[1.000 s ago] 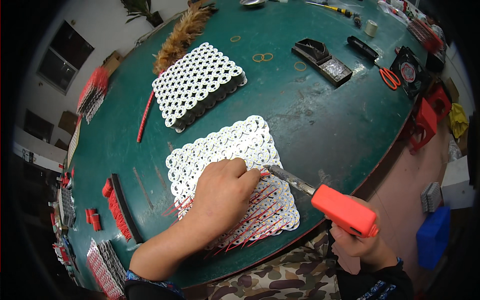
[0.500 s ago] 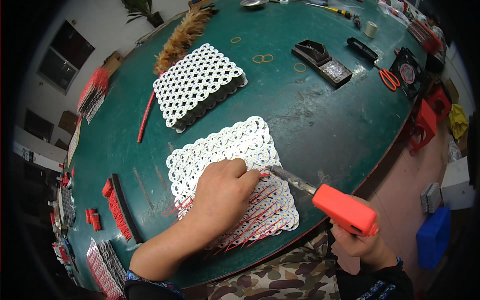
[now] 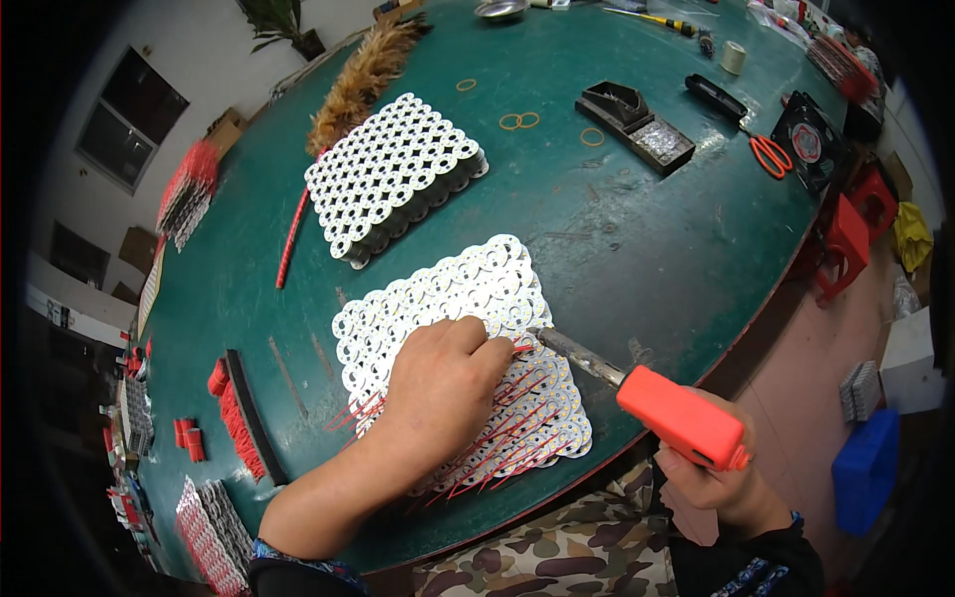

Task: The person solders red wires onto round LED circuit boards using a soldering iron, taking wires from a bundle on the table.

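White round LED circuit boards, joined in sheets, lie in front of me on the green table, with thin red wires across their near half. My left hand rests over them, its thumb and forefinger pinched on a red wire. The other fingers are curled in, and the boards beneath are hidden. My right hand is wrapped round the orange-red handle of a soldering iron. Its dark tip reaches the boards just right of my left fingertips; whether it touches the metal is too small to tell.
Behind the boards stands a thick stack of similar sheets, beside a feather duster. A dark solder tray, rubber bands and orange-handled scissors lie farther back. Red wire bundles are at left; red stools stand right.
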Action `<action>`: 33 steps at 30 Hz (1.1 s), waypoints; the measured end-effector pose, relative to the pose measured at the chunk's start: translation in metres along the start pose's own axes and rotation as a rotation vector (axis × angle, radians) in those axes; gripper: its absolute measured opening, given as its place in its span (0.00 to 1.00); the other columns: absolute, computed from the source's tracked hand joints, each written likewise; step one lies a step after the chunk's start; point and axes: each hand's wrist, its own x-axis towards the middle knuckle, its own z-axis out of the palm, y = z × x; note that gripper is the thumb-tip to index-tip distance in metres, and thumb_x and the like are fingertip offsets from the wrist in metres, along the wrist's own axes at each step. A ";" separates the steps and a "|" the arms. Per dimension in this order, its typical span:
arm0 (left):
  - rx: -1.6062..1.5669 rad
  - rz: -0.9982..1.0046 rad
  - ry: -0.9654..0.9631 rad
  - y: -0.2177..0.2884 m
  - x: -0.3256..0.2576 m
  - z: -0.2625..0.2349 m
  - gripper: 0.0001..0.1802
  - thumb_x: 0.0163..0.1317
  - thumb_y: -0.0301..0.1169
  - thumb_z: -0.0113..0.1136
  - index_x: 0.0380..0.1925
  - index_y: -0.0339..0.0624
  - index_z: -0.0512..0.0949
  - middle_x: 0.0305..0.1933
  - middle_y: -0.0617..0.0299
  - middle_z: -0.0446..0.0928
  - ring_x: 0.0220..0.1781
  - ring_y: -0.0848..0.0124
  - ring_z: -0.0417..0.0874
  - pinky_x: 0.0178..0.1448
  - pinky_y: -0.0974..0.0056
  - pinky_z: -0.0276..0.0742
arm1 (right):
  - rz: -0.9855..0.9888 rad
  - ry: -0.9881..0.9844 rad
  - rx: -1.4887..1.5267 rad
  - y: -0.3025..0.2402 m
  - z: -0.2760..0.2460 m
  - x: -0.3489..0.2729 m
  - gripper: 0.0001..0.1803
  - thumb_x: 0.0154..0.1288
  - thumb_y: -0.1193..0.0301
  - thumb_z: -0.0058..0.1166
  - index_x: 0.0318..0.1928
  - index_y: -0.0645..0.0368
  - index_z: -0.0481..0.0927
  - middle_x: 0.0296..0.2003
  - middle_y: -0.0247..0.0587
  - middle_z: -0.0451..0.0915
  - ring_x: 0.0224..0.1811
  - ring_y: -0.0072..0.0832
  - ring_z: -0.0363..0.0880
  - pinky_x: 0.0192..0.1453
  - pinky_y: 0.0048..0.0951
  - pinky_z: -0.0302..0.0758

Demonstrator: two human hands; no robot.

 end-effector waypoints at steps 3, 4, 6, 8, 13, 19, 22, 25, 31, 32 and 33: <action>-0.004 0.007 0.014 -0.001 0.000 0.000 0.12 0.48 0.21 0.64 0.35 0.43 0.85 0.26 0.56 0.75 0.32 0.54 0.79 0.34 0.50 0.74 | -0.007 -0.015 0.015 -0.001 0.003 0.005 0.31 0.53 0.79 0.70 0.58 0.71 0.73 0.43 0.52 0.86 0.35 0.41 0.88 0.42 0.34 0.84; -0.001 0.007 0.018 -0.002 0.000 0.001 0.12 0.48 0.21 0.64 0.35 0.42 0.85 0.26 0.56 0.75 0.32 0.54 0.79 0.34 0.49 0.74 | -0.007 -0.015 0.014 0.000 0.004 0.005 0.31 0.53 0.79 0.70 0.58 0.71 0.73 0.43 0.52 0.86 0.35 0.41 0.88 0.42 0.34 0.84; 0.001 0.006 0.021 -0.001 0.000 0.001 0.12 0.48 0.22 0.65 0.35 0.42 0.85 0.26 0.56 0.75 0.32 0.54 0.79 0.34 0.49 0.74 | -0.033 0.020 0.052 0.002 0.007 0.005 0.32 0.53 0.79 0.70 0.59 0.71 0.73 0.44 0.52 0.86 0.35 0.40 0.89 0.41 0.34 0.84; 0.006 0.003 0.023 -0.001 0.000 0.001 0.11 0.48 0.22 0.65 0.34 0.42 0.85 0.26 0.56 0.75 0.32 0.54 0.79 0.34 0.50 0.74 | -0.037 0.033 0.053 0.003 0.009 0.004 0.32 0.53 0.79 0.70 0.58 0.70 0.74 0.43 0.52 0.86 0.35 0.40 0.88 0.41 0.34 0.84; 0.008 0.007 0.021 -0.001 0.001 0.000 0.11 0.48 0.22 0.65 0.34 0.42 0.85 0.26 0.56 0.75 0.32 0.54 0.79 0.35 0.50 0.74 | -0.009 0.031 0.075 0.000 0.007 0.004 0.31 0.52 0.80 0.70 0.58 0.70 0.74 0.43 0.52 0.86 0.34 0.40 0.88 0.40 0.33 0.83; 0.007 0.001 0.014 -0.002 0.000 0.001 0.12 0.47 0.21 0.63 0.34 0.42 0.85 0.27 0.56 0.75 0.32 0.54 0.80 0.35 0.50 0.74 | -0.034 -0.031 0.012 -0.004 0.000 0.009 0.32 0.53 0.79 0.69 0.59 0.70 0.74 0.43 0.52 0.85 0.34 0.40 0.88 0.41 0.33 0.83; 0.006 0.005 0.017 -0.001 0.000 0.001 0.12 0.47 0.21 0.63 0.35 0.42 0.85 0.27 0.57 0.75 0.33 0.54 0.80 0.36 0.50 0.74 | 0.025 -0.019 0.005 0.003 -0.005 -0.003 0.31 0.53 0.79 0.69 0.59 0.70 0.74 0.44 0.51 0.85 0.35 0.39 0.87 0.42 0.33 0.83; 0.012 0.005 0.015 -0.001 -0.001 0.001 0.12 0.47 0.21 0.63 0.35 0.43 0.85 0.27 0.57 0.75 0.33 0.54 0.80 0.36 0.50 0.74 | -0.028 0.001 -0.013 0.002 -0.007 -0.001 0.31 0.54 0.78 0.69 0.59 0.70 0.73 0.45 0.52 0.85 0.35 0.38 0.87 0.42 0.33 0.83; 0.021 -0.005 0.011 0.001 0.000 0.000 0.11 0.48 0.21 0.64 0.34 0.42 0.84 0.28 0.56 0.75 0.33 0.53 0.80 0.36 0.50 0.75 | 0.010 -0.036 -0.004 -0.001 -0.011 -0.005 0.31 0.54 0.77 0.69 0.59 0.71 0.74 0.44 0.51 0.85 0.35 0.38 0.87 0.41 0.34 0.83; 0.017 -0.007 0.013 0.001 0.001 0.001 0.11 0.49 0.21 0.64 0.34 0.42 0.84 0.28 0.55 0.76 0.33 0.53 0.80 0.36 0.50 0.75 | 0.003 -0.017 -0.015 0.000 -0.010 -0.007 0.31 0.54 0.77 0.69 0.59 0.71 0.74 0.44 0.51 0.85 0.34 0.38 0.87 0.41 0.34 0.83; 0.017 -0.008 0.013 0.001 0.000 0.002 0.11 0.49 0.21 0.64 0.34 0.42 0.84 0.28 0.55 0.76 0.33 0.53 0.80 0.36 0.50 0.75 | -0.004 -0.003 -0.026 0.000 -0.009 -0.008 0.31 0.54 0.77 0.69 0.59 0.71 0.74 0.43 0.51 0.85 0.34 0.38 0.87 0.41 0.34 0.83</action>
